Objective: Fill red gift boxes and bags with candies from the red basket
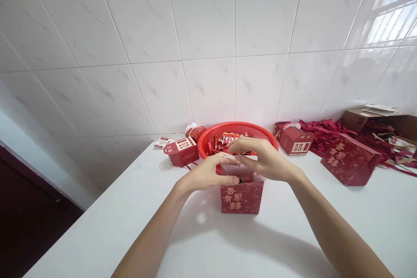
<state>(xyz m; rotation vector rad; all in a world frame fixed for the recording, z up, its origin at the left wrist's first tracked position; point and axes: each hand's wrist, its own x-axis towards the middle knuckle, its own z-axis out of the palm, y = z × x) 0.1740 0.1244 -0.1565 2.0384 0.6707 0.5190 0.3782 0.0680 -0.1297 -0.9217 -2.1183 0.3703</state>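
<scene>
A dark red paper gift box [241, 199] with gold Chinese characters stands upright on the white table, its top open and its pale inner flaps showing. My left hand [208, 173] is at the box's left upper edge, thumb and fingers apart across the opening. Over the back and right of the opening arches my right hand [260, 156], its fingers bent and separated from the thumb. I see nothing held in either hand. Both hands partly hide the opening and what lies inside. Right behind them sits a red plastic basket [237, 125] with red-wrapped candies [224, 139].
Left of the basket lies a red handled box [184, 156] near a round red item [197, 134]. To the right are another handled box [296, 141], a larger red box [350, 163], dark red ribbons [322, 132] and a cardboard carton [356, 120]. A tiled wall [208, 87] rises behind.
</scene>
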